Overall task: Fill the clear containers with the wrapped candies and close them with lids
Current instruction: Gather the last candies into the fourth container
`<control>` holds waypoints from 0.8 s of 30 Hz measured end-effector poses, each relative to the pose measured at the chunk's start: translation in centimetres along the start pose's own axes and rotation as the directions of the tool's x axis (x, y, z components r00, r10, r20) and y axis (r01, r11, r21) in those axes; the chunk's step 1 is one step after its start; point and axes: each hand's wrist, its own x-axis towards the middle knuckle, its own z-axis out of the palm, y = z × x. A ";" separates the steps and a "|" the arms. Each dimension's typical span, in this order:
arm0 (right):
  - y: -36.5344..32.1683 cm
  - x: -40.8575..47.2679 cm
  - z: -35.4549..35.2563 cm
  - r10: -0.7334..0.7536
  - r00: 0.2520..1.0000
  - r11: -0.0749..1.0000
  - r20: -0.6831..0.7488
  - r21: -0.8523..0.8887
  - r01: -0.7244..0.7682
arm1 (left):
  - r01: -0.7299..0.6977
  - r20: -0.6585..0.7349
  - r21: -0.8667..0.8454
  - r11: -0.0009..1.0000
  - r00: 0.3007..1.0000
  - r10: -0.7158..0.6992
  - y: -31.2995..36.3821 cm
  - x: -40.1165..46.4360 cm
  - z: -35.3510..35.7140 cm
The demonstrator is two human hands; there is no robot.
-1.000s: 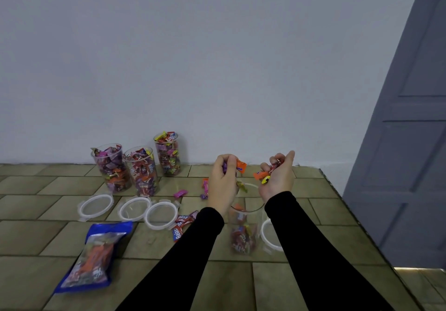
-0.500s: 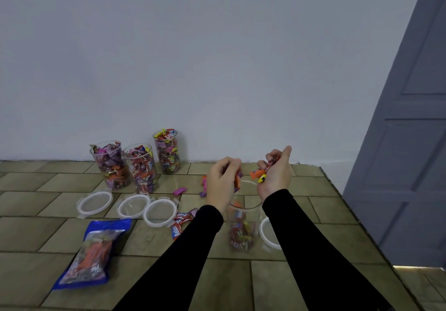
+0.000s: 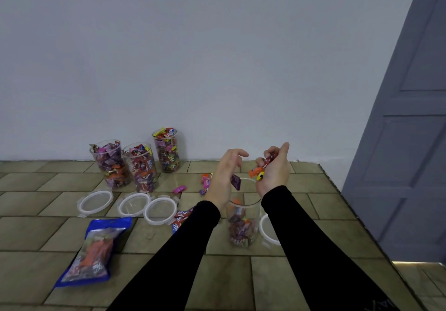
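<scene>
Purple candy falling from spread left hand, right hand clutching candies

Soft, even, dimmish light; faint shadows. Wide-angle bending at the edges. A bright strip glows low right, perhaps daylight. Hands slightly blurred.
</scene>
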 end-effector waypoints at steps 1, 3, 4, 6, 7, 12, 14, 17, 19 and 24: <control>0.0 0.0 0.0 -0.002 1.000 1.000 0.000 0.001 0.002 | 0.003 -0.004 0.005 1.000 1.000 -0.003 -0.1 0.0 0.0; 0.0 0.0 0.0 -0.002 1.000 1.000 0.001 0.002 0.002 | -0.011 -0.051 -0.002 1.000 0.999 0.011 -0.3 0.0 0.0; 0.0 0.0 -0.1 0.001 1.000 1.000 0.000 0.001 -0.001 | -0.020 -0.087 -0.009 1.000 0.996 0.019 -0.5 -0.1 0.1; 0.1 0.1 -0.1 0.004 1.000 1.000 0.000 0.002 -0.004 | 0.010 -0.155 -0.044 0.999 0.988 -0.017 -1.0 -0.3 0.2; 0.1 0.2 -0.1 0.003 1.000 1.000 0.004 0.005 -0.003 | 0.055 -0.174 -0.089 0.995 0.982 -0.070 -1.3 -0.4 0.2; 0.0 0.1 -0.2 0.018 0.995 0.999 0.102 0.042 -0.022 | 0.392 0.006 -0.278 0.877 0.914 -0.406 -2.2 -1.7 0.3; -0.1 0.0 -0.2 0.027 0.985 0.998 0.168 0.049 -0.036 | 0.429 0.042 -0.324 0.843 0.897 -0.441 -2.3 -1.9 0.4; -0.1 0.0 -0.3 0.038 0.971 0.999 0.235 0.002 -0.040 | 0.421 0.003 -0.361 0.832 0.893 -0.450 -2.3 -1.8 0.6; -0.1 -0.1 -0.3 0.067 0.958 0.998 0.280 -0.012 -0.066 | 0.426 -0.009 -0.384 0.819 0.885 -0.465 -2.3 -1.7 0.7; 0.2 0.0 -0.6 0.113 0.916 0.994 0.384 -0.041 -0.105 | 0.427 -0.016 -0.426 0.798 0.878 -0.478 -2.7 -1.5 0.7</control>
